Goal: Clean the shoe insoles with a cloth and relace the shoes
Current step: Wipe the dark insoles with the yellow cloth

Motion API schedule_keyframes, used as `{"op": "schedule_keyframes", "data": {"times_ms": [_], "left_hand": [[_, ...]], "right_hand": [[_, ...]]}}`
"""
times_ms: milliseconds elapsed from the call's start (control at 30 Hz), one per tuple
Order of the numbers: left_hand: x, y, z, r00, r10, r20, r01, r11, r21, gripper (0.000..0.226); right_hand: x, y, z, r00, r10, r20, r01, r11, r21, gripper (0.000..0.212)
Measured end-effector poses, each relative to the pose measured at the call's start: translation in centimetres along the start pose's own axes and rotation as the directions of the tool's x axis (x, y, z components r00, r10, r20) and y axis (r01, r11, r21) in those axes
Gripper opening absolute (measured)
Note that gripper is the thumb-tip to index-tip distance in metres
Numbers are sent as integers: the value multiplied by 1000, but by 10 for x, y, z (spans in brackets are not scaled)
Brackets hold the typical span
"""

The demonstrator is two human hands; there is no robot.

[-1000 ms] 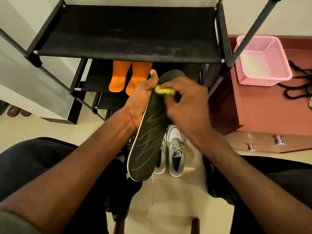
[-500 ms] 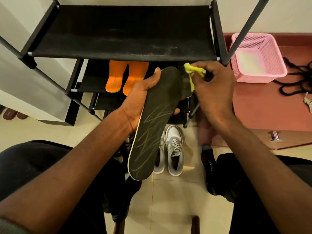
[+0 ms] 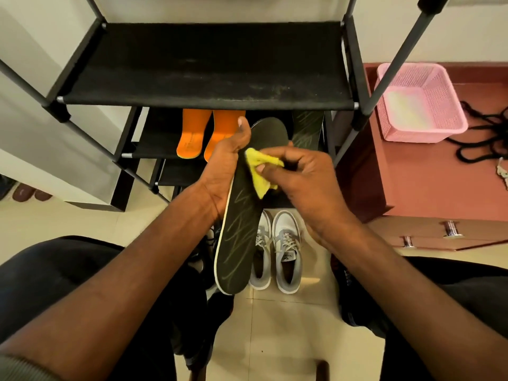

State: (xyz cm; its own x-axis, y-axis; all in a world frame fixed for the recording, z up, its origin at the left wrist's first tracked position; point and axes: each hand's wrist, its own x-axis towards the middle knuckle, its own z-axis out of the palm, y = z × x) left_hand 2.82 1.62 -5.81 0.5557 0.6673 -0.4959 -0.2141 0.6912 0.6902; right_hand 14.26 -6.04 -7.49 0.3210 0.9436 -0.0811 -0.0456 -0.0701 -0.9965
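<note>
Both hands busy: left hand (image 3: pixel 222 171) fingers curled round black insole (image 3: pixel 242 215); right hand (image 3: pixel 302 182) fingers pinch yellow cloth (image 3: pixel 259 171) against it.

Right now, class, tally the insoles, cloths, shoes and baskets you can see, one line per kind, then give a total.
Insoles: 4 (dark insole in hand, second dark insole on the rack, two orange insoles)
Yellow cloth: 1
Grey-and-white shoes: 2
Pink basket: 1
Total: 8
</note>
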Motion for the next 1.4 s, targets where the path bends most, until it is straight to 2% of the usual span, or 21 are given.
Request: {"op": "schedule_keyframes", "data": {"times_ms": [67,100,167,300,367,433,500,567,600,667,733,800,933,1000,1067,1133,1200,1233,1300,1333,1400], "left_hand": [[0,-2,-1,1000,-18,18,17,998,56,62],[1,-3,-1,999,-29,35,27,997,77,63],[2,-5,-3,997,-47,58,41,994,103,67],[1,-7,1,996,-53,72,44,991,125,64],[0,-8,3,994,-33,100,24,996,89,58],[0,-7,4,993,-14,117,10,999,34,57],[2,-5,2,994,-2,107,1,1000,9,64],[4,-3,0,998,6,70,-6,1000,-5,72],[3,-2,0,997,6,74,-5,1000,-19,73],[3,-3,0,998,13,63,-13,1000,0,71],[4,-6,0,999,30,35,-31,999,33,68],[5,-10,-1,998,30,56,-32,999,36,68],[3,-14,4,992,-14,124,7,998,57,67],[4,-17,3,991,-18,132,11,998,55,66],[2,-15,3,992,-20,129,16,1000,26,65],[2,-12,1,989,-53,138,57,998,-24,68],[4,-10,-2,989,-54,141,63,996,-56,72],[5,-9,-2,990,-38,138,46,997,-54,72],[7,-9,-1,993,-11,114,13,1000,-17,70],[7,-10,-1,994,-13,110,13,1000,-1,70],[7,-13,-2,988,-36,151,32,999,27,73]], "right_hand": [[13,-4,-16,985,0,-174,-5,1000,-28,18],[19,-4,-24,966,-63,-251,36,993,-109,18],[32,-2,-37,922,-215,-322,118,948,-295,21],[42,5,-42,896,-378,-234,195,807,-558,24],[34,10,-29,896,-413,-161,241,759,-605,24],[21,10,-13,895,-435,-101,310,768,-561,22],[11,8,2,926,-375,-51,325,857,-400,20],[5,5,6,965,-261,-1,254,943,-213,21],[6,4,5,976,-219,-18,213,964,-162,22],[11,1,-5,969,-179,-171,151,975,-165,22],[21,-1,-20,916,-202,-346,116,960,-253,22],[30,-1,-28,885,-237,-400,101,938,-332,23],[30,7,-22,905,-299,-302,144,885,-444,25],[25,8,-14,909,-316,-271,181,886,-426,26],[17,4,-5,927,-306,-216,218,910,-354,25],[6,-2,7,963,-257,-86,229,942,-246,23],[0,-8,10,985,-175,-11,173,981,-91,22],[1,-12,7,989,-136,-50,134,990,-44,22],[12,-14,-11,967,-78,-241,69,997,-46,21],[20,-13,-22,938,-92,-335,64,993,-95,21],[34,-11,-40,888,-185,-420,98,971,-220,20]]}}
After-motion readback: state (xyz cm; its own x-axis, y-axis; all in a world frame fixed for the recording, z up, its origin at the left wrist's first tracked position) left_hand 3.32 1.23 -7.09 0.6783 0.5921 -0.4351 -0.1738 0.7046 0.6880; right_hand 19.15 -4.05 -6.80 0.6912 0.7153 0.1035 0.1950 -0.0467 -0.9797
